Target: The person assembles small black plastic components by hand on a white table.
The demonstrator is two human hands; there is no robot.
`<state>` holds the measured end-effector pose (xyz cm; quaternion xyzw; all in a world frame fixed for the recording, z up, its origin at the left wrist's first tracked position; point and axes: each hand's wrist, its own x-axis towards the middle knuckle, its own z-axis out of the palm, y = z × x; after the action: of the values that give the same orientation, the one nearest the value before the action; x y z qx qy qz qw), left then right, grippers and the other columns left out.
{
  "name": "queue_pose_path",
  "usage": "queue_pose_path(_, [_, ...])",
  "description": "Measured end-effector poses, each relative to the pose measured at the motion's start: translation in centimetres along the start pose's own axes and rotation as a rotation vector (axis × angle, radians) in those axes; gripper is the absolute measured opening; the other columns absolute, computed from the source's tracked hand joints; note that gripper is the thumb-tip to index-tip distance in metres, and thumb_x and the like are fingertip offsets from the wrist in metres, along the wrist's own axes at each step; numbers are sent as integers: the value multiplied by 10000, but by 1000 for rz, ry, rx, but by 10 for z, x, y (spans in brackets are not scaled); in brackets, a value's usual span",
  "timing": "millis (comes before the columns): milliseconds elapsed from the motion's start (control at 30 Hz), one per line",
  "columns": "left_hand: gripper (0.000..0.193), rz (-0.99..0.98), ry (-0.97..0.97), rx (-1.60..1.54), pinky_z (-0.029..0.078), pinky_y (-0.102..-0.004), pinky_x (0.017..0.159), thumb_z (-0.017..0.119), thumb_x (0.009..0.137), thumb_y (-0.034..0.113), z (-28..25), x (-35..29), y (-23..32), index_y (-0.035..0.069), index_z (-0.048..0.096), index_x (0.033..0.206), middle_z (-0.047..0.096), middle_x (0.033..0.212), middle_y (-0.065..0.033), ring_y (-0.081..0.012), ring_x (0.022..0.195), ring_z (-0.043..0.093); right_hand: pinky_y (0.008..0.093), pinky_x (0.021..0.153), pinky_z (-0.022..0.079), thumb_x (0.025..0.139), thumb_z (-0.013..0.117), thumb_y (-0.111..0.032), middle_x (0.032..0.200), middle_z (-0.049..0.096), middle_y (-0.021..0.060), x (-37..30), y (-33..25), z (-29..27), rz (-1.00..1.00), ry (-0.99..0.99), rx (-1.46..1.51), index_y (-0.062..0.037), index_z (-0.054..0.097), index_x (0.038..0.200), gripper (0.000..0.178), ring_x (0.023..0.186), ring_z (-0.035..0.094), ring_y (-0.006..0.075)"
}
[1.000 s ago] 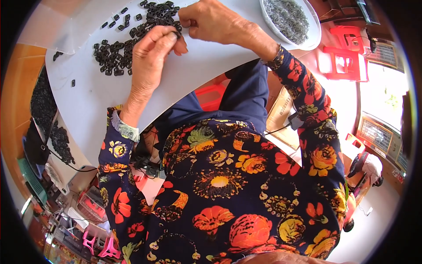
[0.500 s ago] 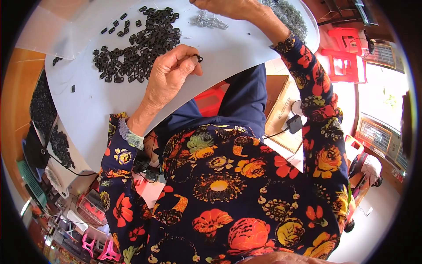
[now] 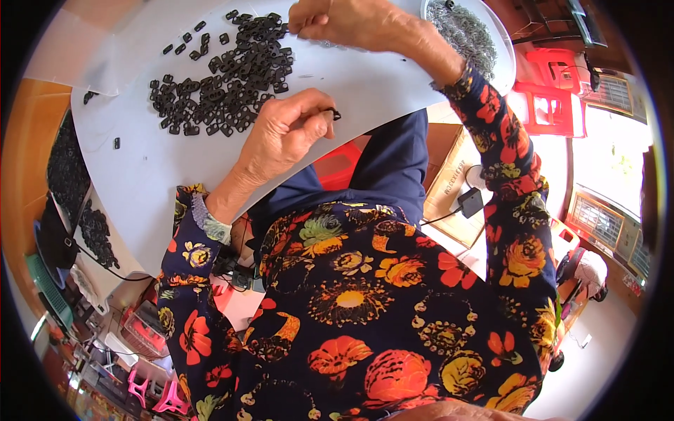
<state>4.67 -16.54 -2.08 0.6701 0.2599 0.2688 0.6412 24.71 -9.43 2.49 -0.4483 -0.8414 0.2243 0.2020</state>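
Between the thumb and forefinger of my left hand (image 3: 284, 137) is a small black plastic piece (image 3: 335, 114), poking out past the fingertips near the table's front edge. My right hand (image 3: 344, 22) is at the far side of the table, its fingers drawn together. Whatever those fingers may hold is too small or hidden to make out. They come close to the right side of a heap of black plastic pieces (image 3: 225, 95). Underneath the right hand, a small pile of thin silvery metal parts (image 3: 335, 46) is mostly covered.
Several black pieces (image 3: 187, 36) lie loose left of the heap on the white table (image 3: 119, 189). A clear tray of silvery metal parts (image 3: 467, 42) stands at the far right. More black pieces (image 3: 67, 161) fill a container at left. Red stools (image 3: 547, 109) stand beyond the table.
My right hand has come lower and to the left, now covering the small metal pile. The left hand has shifted slightly right and nearer, still pinching the black piece.
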Motion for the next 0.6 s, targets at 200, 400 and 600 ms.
queue_pose_path(200, [89,27,-35,37,477,-237,629,551,879,63,0,2,6,-16,568,917,616,709,-33,-91,666,591,406,567,485,750,616,-38,633,595,159,-6,-9,22,-20,-66,-139,6,633,727,52,621,608,319])
queue_pose_path(400, [80,7,-35,59,477,-236,634,551,880,58,0,3,4,-11,569,915,615,694,-32,-90,655,588,404,527,469,730,594,-2,625,580,182,-3,-11,22,-49,-99,-301,29,594,674,63,600,603,333])
queue_pose_path(600, [84,-22,-22,16,479,-229,649,552,888,65,-1,3,4,-9,572,923,619,700,-23,-87,668,596,383,523,490,706,614,-3,626,591,175,0,-16,15,-26,-180,-241,22,596,664,52,613,619,328])
